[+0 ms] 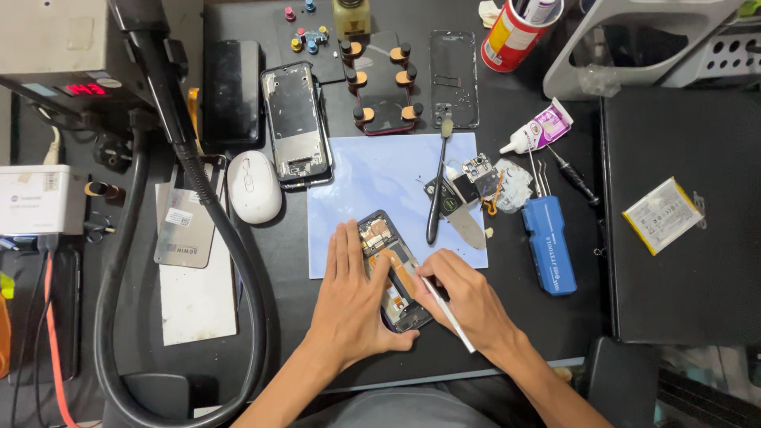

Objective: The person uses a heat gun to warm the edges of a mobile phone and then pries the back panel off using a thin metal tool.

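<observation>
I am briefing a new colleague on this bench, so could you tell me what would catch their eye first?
First, the two hands at bottom centre: the left hand steadies an opened phone on a pale blue mat, while the right hand works a thin white tool into it. Next, the thick black hose curves down the left side, and a blue tool case lies to the right.

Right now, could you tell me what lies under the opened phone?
The opened phone lies on a pale blue mat. The left hand covers its left edge, the right hand its lower right, so anything beneath there is hidden.

opened phone [394,273]: lower half hidden | white tool [449,315]: tip hidden
</observation>
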